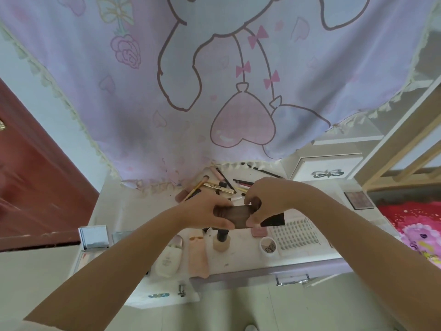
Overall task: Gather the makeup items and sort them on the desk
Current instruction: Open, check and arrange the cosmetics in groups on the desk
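Right now I am holding a dark flat palette (238,217) in both hands above the middle of the tabletop (241,261). Starting at the left, my left hand (210,210) is gripping the palette's left end, thumb underneath and fingers curled over the top edge. Moving across, the palette is sitting level between my hands, clear of the surface, with the foundation bottle (221,238) just below it and the pile of pencils and tubes (219,186) behind. My right hand (265,201) is pinching the right end, fingertips curled over the upper corner and thumb at the lower one; a black panel (273,219) is showing just beyond it, and I cannot tell whether that is the palette's open lid. Further right, the lash tray (294,234) and small round jar (268,246) are lying near the front edge. To do this well, I am judging I should keep the grip even, close it squarely if open, and lower it flat into a free spot without knocking the bottle.
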`<action>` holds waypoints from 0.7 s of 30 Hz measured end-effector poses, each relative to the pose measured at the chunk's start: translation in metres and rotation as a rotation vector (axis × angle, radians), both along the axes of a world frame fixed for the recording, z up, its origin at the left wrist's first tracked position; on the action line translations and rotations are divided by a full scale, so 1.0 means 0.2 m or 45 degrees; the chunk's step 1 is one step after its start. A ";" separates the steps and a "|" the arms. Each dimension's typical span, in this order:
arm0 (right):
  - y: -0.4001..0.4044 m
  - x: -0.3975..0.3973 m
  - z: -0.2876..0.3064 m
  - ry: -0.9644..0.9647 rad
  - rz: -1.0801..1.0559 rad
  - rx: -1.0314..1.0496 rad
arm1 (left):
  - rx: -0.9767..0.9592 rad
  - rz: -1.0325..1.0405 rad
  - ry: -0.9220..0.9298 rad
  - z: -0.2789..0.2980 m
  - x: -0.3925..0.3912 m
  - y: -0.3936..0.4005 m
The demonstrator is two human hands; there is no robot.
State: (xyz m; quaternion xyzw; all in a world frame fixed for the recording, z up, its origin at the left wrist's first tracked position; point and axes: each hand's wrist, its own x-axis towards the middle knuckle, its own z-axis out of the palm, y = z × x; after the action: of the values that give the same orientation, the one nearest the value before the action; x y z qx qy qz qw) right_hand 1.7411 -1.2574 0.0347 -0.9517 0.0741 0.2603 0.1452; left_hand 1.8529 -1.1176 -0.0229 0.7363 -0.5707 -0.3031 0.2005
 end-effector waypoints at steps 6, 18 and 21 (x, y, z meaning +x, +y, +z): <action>-0.02 -0.01 -0.14 0.132 -0.055 0.005 | 0.081 0.013 0.190 -0.14 -0.04 -0.03; -0.05 0.16 -0.60 0.620 -0.361 -0.200 | 0.196 0.406 0.064 -0.40 0.03 0.24; -0.03 0.23 -0.68 0.706 -0.395 -0.212 | 0.323 0.388 -0.035 -0.46 0.03 0.32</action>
State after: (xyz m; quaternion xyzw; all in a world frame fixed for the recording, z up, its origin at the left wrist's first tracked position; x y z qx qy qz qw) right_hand 1.7873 -1.2637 -0.1019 -0.8304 0.2759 0.4775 0.0791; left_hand 1.8582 -1.0538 -0.1148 0.8377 -0.4124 -0.3287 0.1420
